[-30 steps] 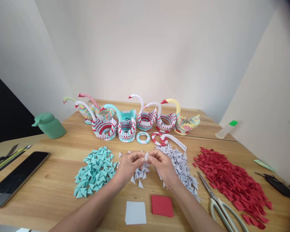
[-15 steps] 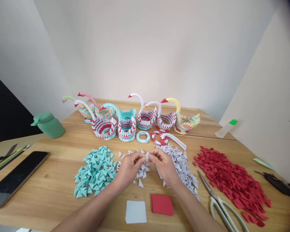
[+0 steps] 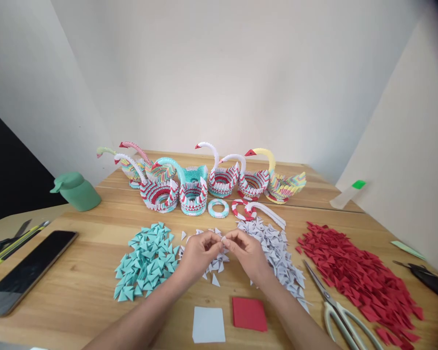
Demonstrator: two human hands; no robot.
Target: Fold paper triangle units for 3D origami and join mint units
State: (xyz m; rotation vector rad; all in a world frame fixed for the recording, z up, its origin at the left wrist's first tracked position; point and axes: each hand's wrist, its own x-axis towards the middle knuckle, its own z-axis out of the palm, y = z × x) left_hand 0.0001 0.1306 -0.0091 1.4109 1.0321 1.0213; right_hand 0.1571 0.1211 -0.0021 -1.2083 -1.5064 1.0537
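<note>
My left hand (image 3: 199, 255) and my right hand (image 3: 248, 253) meet over the middle of the wooden table (image 3: 76, 287), fingertips pinched together on a small white folded paper piece (image 3: 223, 239). Under and around them lies a scatter of white paper triangles (image 3: 277, 253). A pile of teal triangles (image 3: 146, 260) sits to the left and a wide pile of red triangles (image 3: 357, 277) to the right. A white paper square (image 3: 208, 324) and a red paper square (image 3: 248, 314) lie near my forearms.
Several paper swans (image 3: 193, 182) stand in a row at the back, with small paper rings (image 3: 218, 207) before them. Scissors (image 3: 336, 311) lie at the right, a phone (image 3: 29, 270) and pens at the left, a green container (image 3: 76, 190) behind.
My fingertips have closed together on the white piece, and both hands have dropped slightly toward the table. The view has shifted a little.
</note>
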